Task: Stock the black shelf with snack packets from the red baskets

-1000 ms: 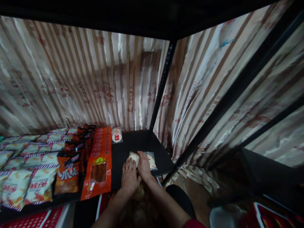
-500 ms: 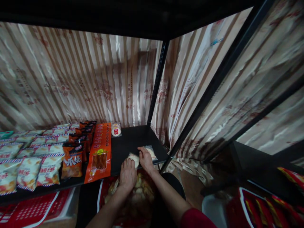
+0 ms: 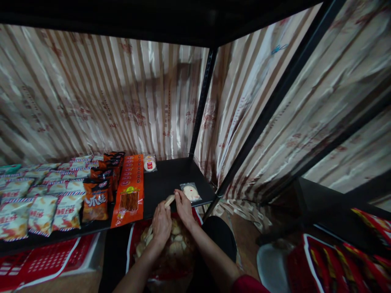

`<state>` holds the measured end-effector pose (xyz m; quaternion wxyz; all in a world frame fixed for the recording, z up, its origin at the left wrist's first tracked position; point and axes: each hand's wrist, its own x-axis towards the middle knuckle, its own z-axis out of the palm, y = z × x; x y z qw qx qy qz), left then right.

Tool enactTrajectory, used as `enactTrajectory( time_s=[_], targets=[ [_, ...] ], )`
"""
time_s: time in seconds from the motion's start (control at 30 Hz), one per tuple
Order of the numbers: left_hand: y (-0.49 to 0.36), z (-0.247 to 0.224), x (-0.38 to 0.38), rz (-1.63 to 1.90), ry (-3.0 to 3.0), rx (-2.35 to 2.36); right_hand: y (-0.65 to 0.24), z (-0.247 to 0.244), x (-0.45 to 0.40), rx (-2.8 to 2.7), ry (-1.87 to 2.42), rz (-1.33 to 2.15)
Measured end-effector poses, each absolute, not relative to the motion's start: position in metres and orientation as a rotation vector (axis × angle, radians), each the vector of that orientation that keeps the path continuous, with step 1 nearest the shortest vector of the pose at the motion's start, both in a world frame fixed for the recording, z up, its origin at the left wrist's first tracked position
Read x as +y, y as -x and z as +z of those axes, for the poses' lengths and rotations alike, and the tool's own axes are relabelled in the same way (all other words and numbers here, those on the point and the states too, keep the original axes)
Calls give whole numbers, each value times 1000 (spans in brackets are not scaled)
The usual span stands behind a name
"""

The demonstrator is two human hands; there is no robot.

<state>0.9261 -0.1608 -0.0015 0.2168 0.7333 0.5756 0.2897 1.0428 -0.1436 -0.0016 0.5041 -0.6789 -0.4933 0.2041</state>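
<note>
A small pale round packet (image 3: pixel 170 200) is held between my two hands above the front edge of the black shelf (image 3: pixel 168 177). My left hand (image 3: pixel 161 221) grips its left side with closed fingers, while my right hand (image 3: pixel 183 206) pinches its right side. Just beyond my right hand, a clear-wrapped round packet (image 3: pixel 191 192) lies flat near the shelf's right corner. Another such packet (image 3: pixel 149 163), with a red label, rests at the back beside the long orange package (image 3: pixel 130 189). Below my hands, a red basket (image 3: pixel 130 248) holds several pale round packets.
Rows of white snack bags (image 3: pixel 65 209) and orange bags (image 3: pixel 95 201) fill the shelf's left part. Black metal posts (image 3: pixel 204 101) stand at the corner. A red basket (image 3: pixel 39 260) is at lower left, another (image 3: pixel 299 260) with red packets at lower right.
The packet between my hands has lifted and tilted edge-on. My right hand has moved left off the packet at the shelf's right corner and onto the held one.
</note>
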Motion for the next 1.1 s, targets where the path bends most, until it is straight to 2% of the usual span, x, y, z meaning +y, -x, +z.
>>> enactTrajectory(
  time_s=[0.4,0.73,1.1],
  targets=[
    [-917,20,-151,989,-1595,1520,-1038,6,-145,-1235,1579,613],
    [-919,20,-140,1189,-1155,1336,-1031,-8,-136,-1081,1438,755],
    [-911,21,-127,1248,-789,1141,-1026,4,-149,-927,1366,973]
  ],
)
